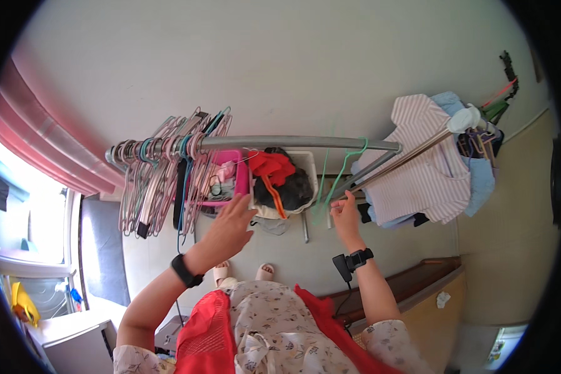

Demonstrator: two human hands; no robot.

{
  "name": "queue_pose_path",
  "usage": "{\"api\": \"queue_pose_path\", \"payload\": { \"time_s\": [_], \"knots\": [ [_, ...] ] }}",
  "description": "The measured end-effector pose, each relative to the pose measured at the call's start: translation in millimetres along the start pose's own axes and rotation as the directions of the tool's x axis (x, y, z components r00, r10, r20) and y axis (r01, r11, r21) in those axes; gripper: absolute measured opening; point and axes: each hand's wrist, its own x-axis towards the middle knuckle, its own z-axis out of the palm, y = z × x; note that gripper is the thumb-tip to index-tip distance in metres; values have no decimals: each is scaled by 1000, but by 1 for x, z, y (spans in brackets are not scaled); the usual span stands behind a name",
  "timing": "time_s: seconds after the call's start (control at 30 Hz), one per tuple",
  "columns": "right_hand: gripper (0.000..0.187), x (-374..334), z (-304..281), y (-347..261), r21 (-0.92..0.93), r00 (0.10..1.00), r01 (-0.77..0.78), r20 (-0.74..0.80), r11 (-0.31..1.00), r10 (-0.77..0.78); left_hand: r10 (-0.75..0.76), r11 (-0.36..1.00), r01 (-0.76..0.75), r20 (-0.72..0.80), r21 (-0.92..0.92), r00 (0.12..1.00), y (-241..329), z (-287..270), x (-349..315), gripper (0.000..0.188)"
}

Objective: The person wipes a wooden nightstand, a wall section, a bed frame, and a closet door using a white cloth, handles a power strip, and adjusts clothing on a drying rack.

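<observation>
My left hand is held out in front of the pink basket, fingers spread and nothing in them. To the right, my right hand is raised beside a thin green clothes hanger; its fingers are loosely bent with a gap between them. That hanger hangs from the metal rail and looks blurred, so contact with my fingertips is hard to judge. Many pink, white and teal hangers crowd the rail's left end. A pink-and-white striped top hangs at the right.
Behind the rail stand a pink basket with small items and a white basket holding red and dark cloth. Blue garments hang beyond the striped top. A brown wooden edge lies at lower right, a pink curtain at left.
</observation>
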Motion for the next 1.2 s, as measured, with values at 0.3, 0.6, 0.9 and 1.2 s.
{"api": "queue_pose_path", "payload": {
  "time_s": [0.3,0.6,0.9,1.2],
  "knots": [
    [72,16,1,-69,469,993,1,-101,883,53,-95,988,87,-57,-125,994,17,82,70,82],
    [21,-20,-24,-59,593,994,-111,84,797,76,-54,886,0,-103,-463,993,60,119,101,55],
    [13,-150,-42,-67,459,988,-143,11,877,155,-387,892,187,-483,-411,786,-120,227,90,63],
    [29,-236,-97,-109,412,980,-178,-13,893,201,-772,-178,76,187,-981,608,-183,149,177,70]
  ]
}}
